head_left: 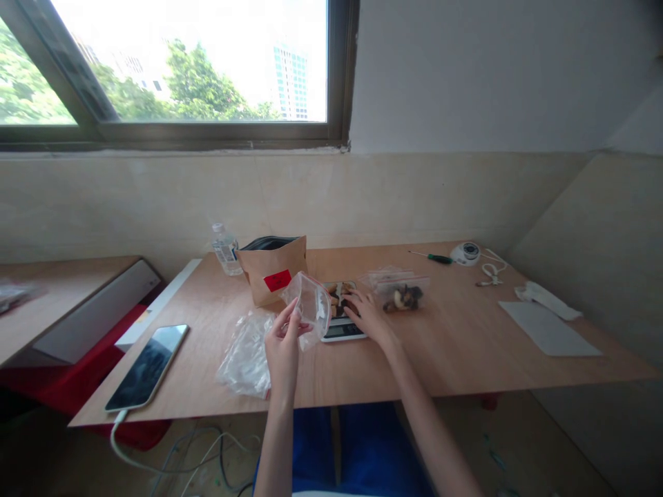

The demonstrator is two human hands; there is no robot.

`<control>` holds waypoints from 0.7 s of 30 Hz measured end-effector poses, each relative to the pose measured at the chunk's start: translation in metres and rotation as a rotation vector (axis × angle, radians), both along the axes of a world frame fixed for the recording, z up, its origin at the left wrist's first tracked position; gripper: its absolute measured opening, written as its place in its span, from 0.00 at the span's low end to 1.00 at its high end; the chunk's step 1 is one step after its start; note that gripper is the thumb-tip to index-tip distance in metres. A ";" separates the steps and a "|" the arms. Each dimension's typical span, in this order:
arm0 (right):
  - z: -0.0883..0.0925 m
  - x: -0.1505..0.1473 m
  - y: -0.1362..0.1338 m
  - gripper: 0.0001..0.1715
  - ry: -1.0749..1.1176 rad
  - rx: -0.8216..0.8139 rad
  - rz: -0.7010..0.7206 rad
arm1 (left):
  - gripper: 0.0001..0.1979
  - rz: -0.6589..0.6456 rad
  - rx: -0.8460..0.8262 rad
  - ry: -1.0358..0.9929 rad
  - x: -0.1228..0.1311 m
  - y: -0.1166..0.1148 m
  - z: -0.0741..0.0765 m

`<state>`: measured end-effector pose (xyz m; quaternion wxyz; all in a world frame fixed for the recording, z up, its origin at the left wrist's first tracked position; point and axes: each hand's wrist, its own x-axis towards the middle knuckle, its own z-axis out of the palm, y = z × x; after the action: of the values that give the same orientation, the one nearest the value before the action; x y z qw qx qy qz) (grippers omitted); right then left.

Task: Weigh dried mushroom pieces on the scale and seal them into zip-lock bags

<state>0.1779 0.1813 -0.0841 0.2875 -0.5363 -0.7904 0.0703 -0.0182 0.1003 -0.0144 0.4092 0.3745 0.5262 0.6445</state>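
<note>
My left hand pinches a clear zip-lock bag, whose mouth gapes toward the right. On a small kitchen scale lies a pile of brown dried pieces that look like dried mushrooms. My right hand reaches over the scale's right side, fingers apart, with the tips at the pile. Just right of it, a filled zip-lock bag holds similar dark and pale pieces. More empty clear bags are heaped beside my left wrist. Behind the held bag stands an open brown paper pouch with a red label.
A water bottle stands behind the pouch. A phone with a charging cable lies front left. Toward the back right are a green-handled screwdriver and a white dome camera. A white sheet lies on the right.
</note>
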 end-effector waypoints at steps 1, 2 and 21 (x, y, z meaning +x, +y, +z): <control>-0.002 -0.001 0.001 0.19 -0.028 0.011 -0.001 | 0.25 0.002 -0.005 -0.008 -0.001 0.000 -0.001; -0.004 -0.001 0.001 0.19 -0.045 0.022 0.003 | 0.25 0.007 -0.011 -0.011 -0.002 0.000 -0.002; -0.021 0.000 0.017 0.16 0.195 0.050 -0.070 | 0.18 0.077 -0.058 0.300 0.001 0.006 -0.016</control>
<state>0.1776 0.1982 -0.1052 0.3786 -0.5469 -0.7410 0.0926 -0.0170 0.1059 -0.0309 0.3119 0.4340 0.6139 0.5810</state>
